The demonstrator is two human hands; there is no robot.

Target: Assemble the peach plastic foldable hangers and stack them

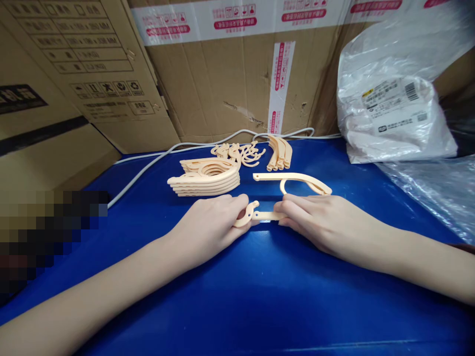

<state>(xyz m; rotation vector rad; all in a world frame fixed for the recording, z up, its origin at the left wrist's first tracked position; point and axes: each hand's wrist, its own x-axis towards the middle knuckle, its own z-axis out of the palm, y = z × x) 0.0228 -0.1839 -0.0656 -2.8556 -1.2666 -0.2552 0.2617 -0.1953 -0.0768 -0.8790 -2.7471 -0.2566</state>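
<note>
From the head view, the glossy blue table (237, 291) spreads widest on the near side of both hands; its far side runs up to a brown cardboard box (230, 89) sealed with white-and-red printed tape, and a second brown printed cardboard box (111, 54) bounds the far left. The left hand (217, 217) reaches in from the lower left, its grip closed around a cream, hook-shaped plastic piece (243, 217) between thumb and fingers. The right hand (321, 217) comes from the right, knuckles up, its fingers pinching a flat cream plastic strip (265, 216) whose holed end meets the hook piece; whether the two are joined cannot be told. Just beyond the right hand lies a long, curved cream plastic arm (293, 176) with a ring-like part, partly hidden by that hand. Behind the left hand sits a neat stack of cream folded plastic pieces (206, 184), then a loose pile of small cream hooks (241, 153) and a bundle of curved cream bars (280, 153). A white cable (178, 147) runs behind them; at right, a white plastic parcel bag (397, 118) and clear plastic wrap (438, 190) crowd the table.
</note>
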